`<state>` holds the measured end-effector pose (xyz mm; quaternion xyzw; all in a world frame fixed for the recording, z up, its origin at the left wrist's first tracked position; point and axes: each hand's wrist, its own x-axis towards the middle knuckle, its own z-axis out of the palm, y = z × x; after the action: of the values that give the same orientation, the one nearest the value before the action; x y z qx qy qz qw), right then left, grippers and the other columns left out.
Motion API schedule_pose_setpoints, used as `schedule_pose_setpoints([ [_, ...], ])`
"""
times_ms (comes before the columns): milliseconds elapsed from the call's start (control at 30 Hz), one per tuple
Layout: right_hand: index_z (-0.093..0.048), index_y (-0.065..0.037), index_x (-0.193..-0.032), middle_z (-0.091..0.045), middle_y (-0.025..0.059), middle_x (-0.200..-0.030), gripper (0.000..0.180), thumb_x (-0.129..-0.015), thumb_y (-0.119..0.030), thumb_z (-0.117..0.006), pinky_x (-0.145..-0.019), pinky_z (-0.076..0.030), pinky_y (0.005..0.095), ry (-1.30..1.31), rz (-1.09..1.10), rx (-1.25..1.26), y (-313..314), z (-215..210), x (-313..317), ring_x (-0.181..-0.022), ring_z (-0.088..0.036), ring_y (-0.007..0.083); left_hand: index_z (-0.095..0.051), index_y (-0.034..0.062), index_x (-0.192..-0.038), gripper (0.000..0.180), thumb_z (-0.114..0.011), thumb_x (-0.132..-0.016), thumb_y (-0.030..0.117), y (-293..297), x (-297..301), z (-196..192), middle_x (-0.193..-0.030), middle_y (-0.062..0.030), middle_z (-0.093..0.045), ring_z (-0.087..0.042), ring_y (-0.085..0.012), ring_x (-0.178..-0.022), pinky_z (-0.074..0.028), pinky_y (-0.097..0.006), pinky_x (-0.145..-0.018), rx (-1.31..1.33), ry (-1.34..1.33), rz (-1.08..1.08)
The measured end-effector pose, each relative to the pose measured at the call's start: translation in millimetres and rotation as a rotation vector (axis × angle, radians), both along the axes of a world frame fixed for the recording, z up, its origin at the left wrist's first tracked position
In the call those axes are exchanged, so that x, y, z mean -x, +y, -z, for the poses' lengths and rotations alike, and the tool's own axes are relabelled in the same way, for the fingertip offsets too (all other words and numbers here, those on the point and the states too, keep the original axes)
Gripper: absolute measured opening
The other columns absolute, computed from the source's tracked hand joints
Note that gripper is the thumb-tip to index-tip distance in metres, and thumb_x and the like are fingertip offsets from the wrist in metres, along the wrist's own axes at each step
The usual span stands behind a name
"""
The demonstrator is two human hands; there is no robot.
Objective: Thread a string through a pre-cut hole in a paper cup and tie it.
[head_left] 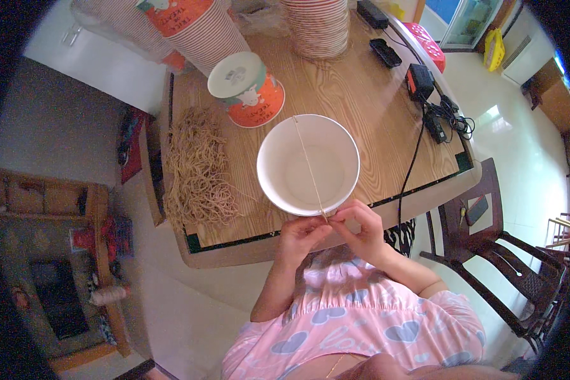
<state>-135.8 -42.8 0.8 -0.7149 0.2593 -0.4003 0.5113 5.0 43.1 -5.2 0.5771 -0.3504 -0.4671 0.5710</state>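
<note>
Hands (363,232) pinching cord (308,166) at near rim | tub (272,172) upright, mouth up | cord axis near-to-far, far end leftward

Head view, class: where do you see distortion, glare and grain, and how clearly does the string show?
Head view: the edges of the table bow; same view: the floor at right shows glare, shelving at left looks dim and grainy; same view: string reads clearly across the white tub.

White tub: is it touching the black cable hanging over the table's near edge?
Apart. The head view shows a broad stretch of wooden tabletop between the white tub's right side and the black cable.
</note>
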Motion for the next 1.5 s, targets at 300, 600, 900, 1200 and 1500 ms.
schedule_pose_setpoints([
  [300,-0.058,-0.001,-0.083,-0.060,0.0097,-0.080,0.010,-0.075,0.001,-0.063,-0.067,-0.048,0.0302,0.050,-0.016,-0.069,-2,28,2,-0.077,-0.060,0.0222,-0.064,0.0019,-0.088,0.013,-0.059,-0.086,0.014,-8,-1,0,-0.074,-0.0021,-0.063,-0.046,-0.0048,-0.050,-0.035,-0.019,-0.043,-0.125,0.271,-0.063],
  [600,-0.058,-0.001,-0.085,-0.060,0.0092,-0.082,0.008,-0.077,0.000,-0.062,-0.068,-0.047,0.0300,0.065,-0.065,-0.164,-6,27,-4,-0.078,-0.060,0.0211,-0.064,0.0032,-0.092,0.013,-0.062,-0.084,0.013,-7,-5,10,-0.068,0.0006,-0.059,-0.045,-0.0041,-0.049,-0.033,-0.018,-0.042,-0.146,0.250,-0.007],
  [900,-0.059,-0.001,-0.086,-0.060,0.0098,-0.081,0.009,-0.077,-0.001,-0.063,-0.068,-0.047,0.0309,0.081,-0.080,-0.121,-7,32,-4,-0.077,-0.060,0.0222,-0.064,0.0043,-0.086,0.014,-0.067,-0.079,0.016,-5,-3,9,-0.071,0.0013,-0.060,-0.047,-0.0050,-0.055,-0.035,-0.020,-0.045,-0.166,0.105,-0.118],
  [1200,-0.059,0.000,-0.087,-0.059,0.0089,-0.083,0.012,-0.077,-0.002,-0.064,-0.069,-0.046,0.0285,0.055,-0.095,-0.154,-1,-4,-10,-0.078,-0.058,0.0183,-0.063,0.0013,-0.091,0.016,-0.068,-0.077,0.006,1,2,6,-0.081,-0.0027,-0.064,-0.059,-0.0092,-0.071,-0.047,-0.022,-0.065,-0.040,-0.182,-0.145],
  [1500,-0.060,0.002,-0.089,-0.060,0.0061,-0.088,0.008,-0.081,0.000,-0.060,-0.075,-0.045,0.0244,-0.111,-0.145,-0.426,-4,2,-4,-0.082,-0.057,0.0123,-0.061,0.0023,-0.092,0.016,-0.066,-0.077,0.002,8,2,3,-0.084,-0.0025,-0.063,-0.059,-0.0086,-0.074,-0.047,-0.021,-0.064,-0.145,0.038,-0.156],
])
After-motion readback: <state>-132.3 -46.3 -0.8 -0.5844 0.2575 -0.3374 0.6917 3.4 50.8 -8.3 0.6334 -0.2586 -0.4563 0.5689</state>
